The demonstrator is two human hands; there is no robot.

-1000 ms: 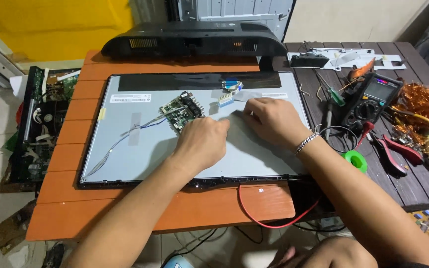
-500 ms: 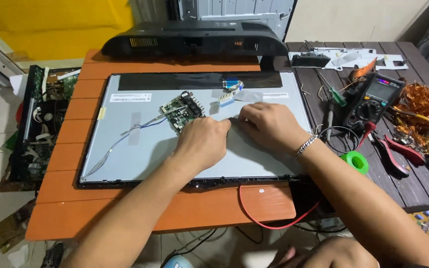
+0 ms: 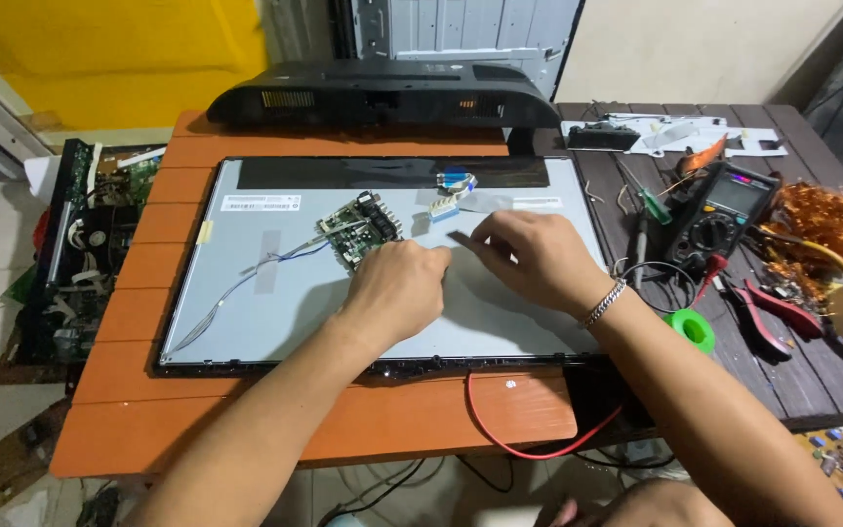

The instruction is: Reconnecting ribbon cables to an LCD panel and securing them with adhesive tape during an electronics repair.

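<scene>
An orange table bears a screen panel, back side up. The left hand rests clenched beside a green circuit board; the right hand pinches something too small to tell. A multimeter lies right.

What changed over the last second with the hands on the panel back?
The right hand slid slightly left toward the left hand, its fingers now flat on the grey panel back. The left hand stayed fisted beside the green circuit board. Multimeter and tools unmoved.
</scene>
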